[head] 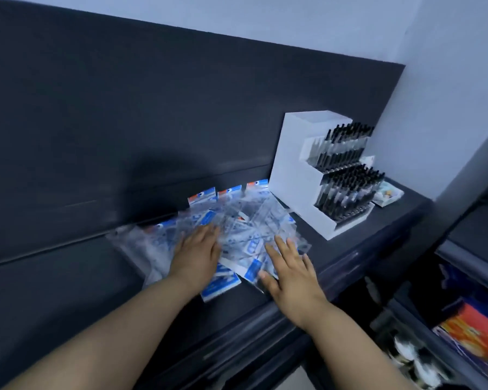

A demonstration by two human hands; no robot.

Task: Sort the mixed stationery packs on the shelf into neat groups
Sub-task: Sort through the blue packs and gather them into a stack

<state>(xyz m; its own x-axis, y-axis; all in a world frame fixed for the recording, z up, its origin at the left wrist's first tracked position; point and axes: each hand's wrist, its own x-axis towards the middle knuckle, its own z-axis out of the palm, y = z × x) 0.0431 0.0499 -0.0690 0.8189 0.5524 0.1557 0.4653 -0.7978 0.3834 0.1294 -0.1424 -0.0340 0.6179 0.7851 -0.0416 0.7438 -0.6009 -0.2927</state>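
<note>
Glossy clear-plastic packs, blue-white cards inside, fanned in overlapping heap on dark matte shelf. On heap, left hand flat, fingers straight, together. At heap's 4 o'clock, right hand flat, fingers spread. At 2 o'clock, white stepped rack, tiers full of black pens.

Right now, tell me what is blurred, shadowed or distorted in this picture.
Head view: dim, bluish light; the clear plastic stationery packs with blue labels are motion-blurred under the left hand and right hand; a soft shadow darkens the dark grey back panel; wide lens slants the dark shelf.
</note>
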